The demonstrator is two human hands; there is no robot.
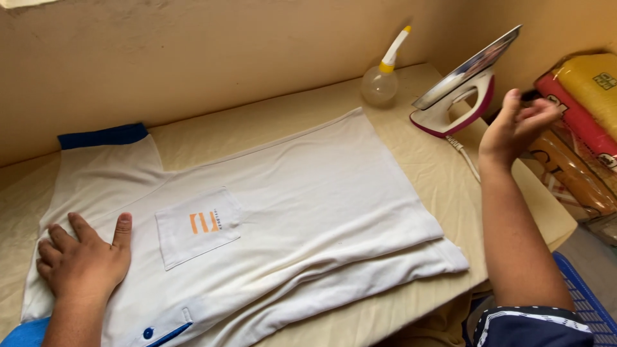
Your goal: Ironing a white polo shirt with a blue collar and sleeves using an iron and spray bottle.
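Note:
A white polo shirt (302,193) with blue sleeve trim and an orange-marked chest pocket (198,225) lies flat on a cream-covered board (411,148). My left hand (82,257) presses palm down on the shirt beside the pocket, fingers spread. My right hand (517,125) is raised in the air, fingers loosely apart and holding nothing, just right of a white and magenta iron (459,90) that stands upright on its heel at the board's far right.
A clear spray bottle (382,77) with a yellow and white nozzle stands by the wall behind the shirt. The iron's cord (466,157) runs toward the board's right edge. Stacked packages in yellow, red and brown (578,128) lie at right. A blue basket (588,302) sits lower right.

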